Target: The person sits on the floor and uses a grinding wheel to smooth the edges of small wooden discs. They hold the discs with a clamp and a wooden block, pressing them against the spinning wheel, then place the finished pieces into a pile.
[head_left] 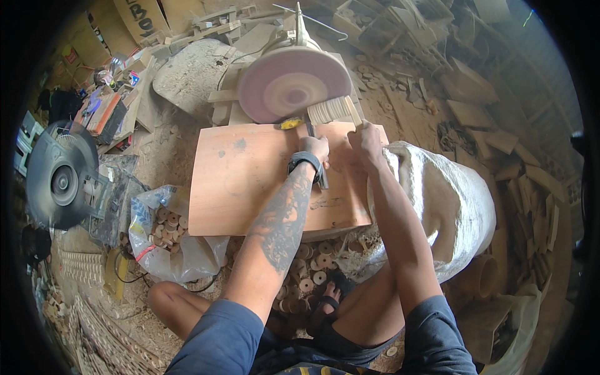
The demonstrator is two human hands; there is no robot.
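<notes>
My right hand (367, 139) is closed round the near end of a pale wooden stick (354, 112). A row of stacked wooden discs (329, 110) sits beside the stick, up against the lower right face of a large round sanding disc (295, 84). My left hand (315, 150) is closed on a dark bar-shaped tool (323, 182), whose kind I cannot make out. A yellow and black piece (290, 123) shows at the bar's far end, close to the sanding disc. Both hands are over a reddish wooden board (237, 181).
A white sack (447, 206) bulges to the right of the board. At its left lies a clear plastic bag (206, 256) of wooden discs, with a fan (62, 178) further left. Loose discs (306, 284) cover the floor by my feet. Wood offcuts (475, 115) are piled at the right.
</notes>
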